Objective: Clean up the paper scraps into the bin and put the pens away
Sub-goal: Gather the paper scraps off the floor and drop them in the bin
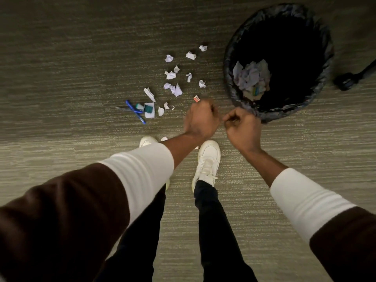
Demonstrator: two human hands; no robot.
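Several crumpled white paper scraps (pixel 170 75) lie scattered on the carpet left of a round bin (pixel 230 64) lined with a black bag, which holds crumpled paper (pixel 252 76). Blue pens (pixel 134 110) lie crossed at the left of the scraps, next to a white card with a green block (pixel 149 110). My left hand (pixel 200 119) and my right hand (pixel 243 126) hover side by side above the floor near the bin's front rim, both curled into fists. Nothing shows inside either fist.
A small orange and white item (pixel 196 98) lies just beyond my left hand. My white shoes (pixel 206 161) stand on the grey-green carpet below the hands. A black chair caster (pixel 345 80) sits right of the bin. One scrap (pixel 164 138) lies by my left shoe.
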